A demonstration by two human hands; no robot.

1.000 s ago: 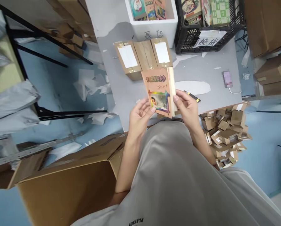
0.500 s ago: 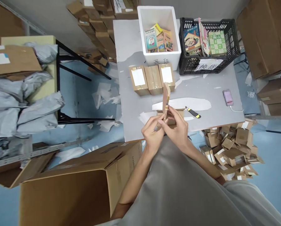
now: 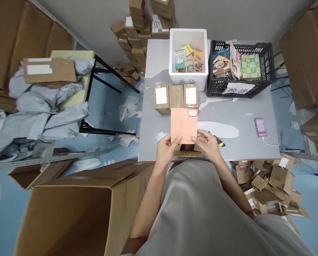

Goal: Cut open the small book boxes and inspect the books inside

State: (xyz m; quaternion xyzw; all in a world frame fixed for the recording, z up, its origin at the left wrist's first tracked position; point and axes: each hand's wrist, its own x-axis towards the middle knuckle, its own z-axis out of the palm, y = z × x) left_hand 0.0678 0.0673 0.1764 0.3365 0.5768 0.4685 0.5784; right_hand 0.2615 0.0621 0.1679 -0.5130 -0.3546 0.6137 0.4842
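Observation:
Held up between my two hands is a thin orange book (image 3: 184,122), its flat cover facing me, with a small red-framed label at the top right. My left hand (image 3: 166,148) pinches its lower left corner, thumb on top. At the lower right corner, my right hand (image 3: 207,143) grips it the same way. Below the book an open cardboard box (image 3: 188,153) sits at the table's front edge, partly hidden by the book and my hands. A black and yellow utility knife (image 3: 220,143) lies just right of my right hand.
On the grey table (image 3: 244,145) stand three taped cartons (image 3: 176,96), a white foam box (image 3: 188,76) of books and a black crate (image 3: 235,90) of books. A phone (image 3: 260,127) lies right. A large open carton (image 3: 68,213) is at left; discarded boxes (image 3: 270,188) are heaped right.
The book, seen edge-on before, has been turned so its flat orange side faces me. My hands have moved apart to its two lower corners. The view has shifted slightly.

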